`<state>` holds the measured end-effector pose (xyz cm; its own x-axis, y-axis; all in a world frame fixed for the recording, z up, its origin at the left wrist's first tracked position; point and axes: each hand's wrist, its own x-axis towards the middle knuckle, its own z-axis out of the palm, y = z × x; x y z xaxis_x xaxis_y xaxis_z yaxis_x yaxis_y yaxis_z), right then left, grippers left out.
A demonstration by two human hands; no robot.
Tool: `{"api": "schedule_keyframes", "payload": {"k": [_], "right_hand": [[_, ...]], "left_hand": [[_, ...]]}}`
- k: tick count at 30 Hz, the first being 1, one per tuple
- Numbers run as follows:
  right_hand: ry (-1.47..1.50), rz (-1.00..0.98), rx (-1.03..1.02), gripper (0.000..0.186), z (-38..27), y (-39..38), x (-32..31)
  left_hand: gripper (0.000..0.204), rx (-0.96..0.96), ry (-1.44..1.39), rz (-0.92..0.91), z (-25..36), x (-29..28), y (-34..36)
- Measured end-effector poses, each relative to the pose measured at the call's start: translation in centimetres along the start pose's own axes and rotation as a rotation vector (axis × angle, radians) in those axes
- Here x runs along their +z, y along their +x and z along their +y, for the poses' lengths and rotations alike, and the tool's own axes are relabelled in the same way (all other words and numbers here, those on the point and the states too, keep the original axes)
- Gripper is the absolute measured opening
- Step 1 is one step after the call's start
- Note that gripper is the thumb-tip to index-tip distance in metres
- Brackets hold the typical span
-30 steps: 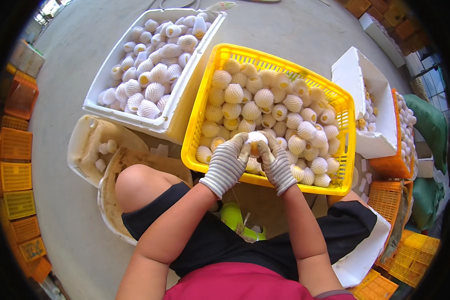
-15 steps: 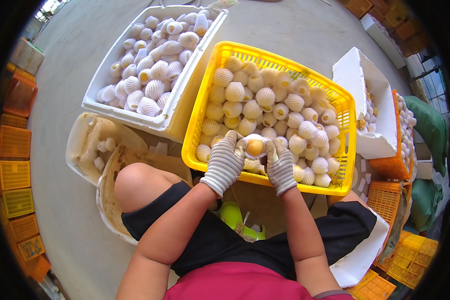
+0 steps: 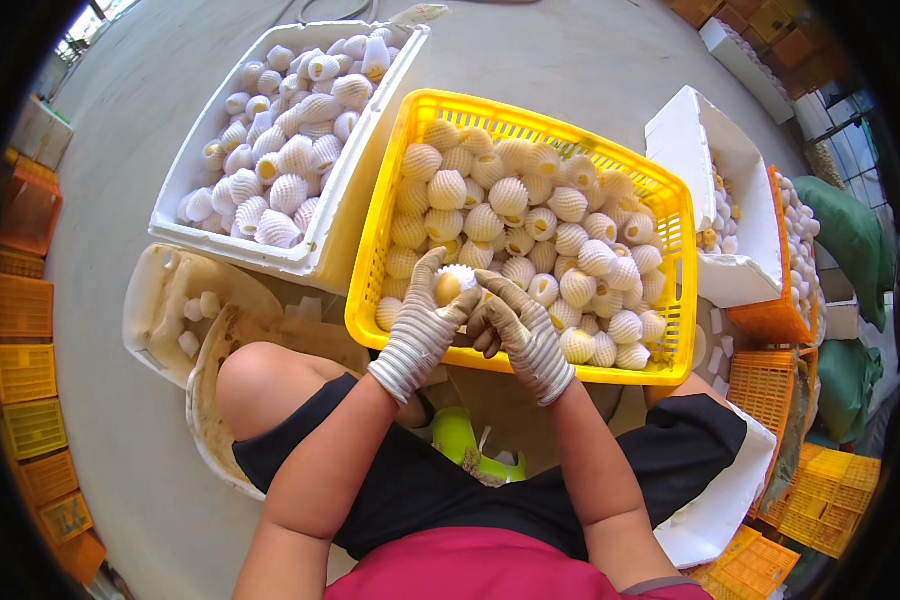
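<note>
My left hand (image 3: 430,320), in a striped grey glove, is closed around a pale tan fruit (image 3: 447,287) partly wrapped in white foam netting. My right hand (image 3: 515,335), gloved alike, is just beside it, fingers bent and apart, the index fingertip at the fruit's edge; I cannot tell whether it touches. Both hands are over the near side of a yellow plastic basket (image 3: 680,310), which holds several netted fruits (image 3: 567,205).
A white foam box (image 3: 312,245) of netted fruit stands back left, above worn beige containers (image 3: 160,310). On the right are another foam box (image 3: 740,280), orange crates (image 3: 765,405) and green sacks (image 3: 855,250). More crates (image 3: 25,370) line the left. My bent knees flank the basket.
My left hand has turned upright around the fruit. My right hand has loosened from it and shifted slightly down and rightward. The whole view has shifted a little leftward.
</note>
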<state>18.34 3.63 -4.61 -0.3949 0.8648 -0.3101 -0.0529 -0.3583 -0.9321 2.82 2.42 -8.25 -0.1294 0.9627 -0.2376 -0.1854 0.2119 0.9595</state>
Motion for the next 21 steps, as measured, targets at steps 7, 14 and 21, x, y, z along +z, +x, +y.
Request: {"api": "schedule_keyframes", "payload": {"k": [7,14,21], "right_hand": [[-1.52,0.463,-0.117,0.042,2.5,1.9,-11.3],[-1.729,0.276,0.063,0.071,5.5,3.5,-13.8],[-1.166,0.425,-0.356,0.065,5.7,2.6,-14.1]], "left_hand": [[0.044,0.257,0.305,0.373,10.4,-9.4,-3.9],[0.045,-0.37,1.336,0.519,3.7,-32.2,-10.4],[0.026,0.261,0.383,0.609,10.9,-14.4,-7.6]]}}
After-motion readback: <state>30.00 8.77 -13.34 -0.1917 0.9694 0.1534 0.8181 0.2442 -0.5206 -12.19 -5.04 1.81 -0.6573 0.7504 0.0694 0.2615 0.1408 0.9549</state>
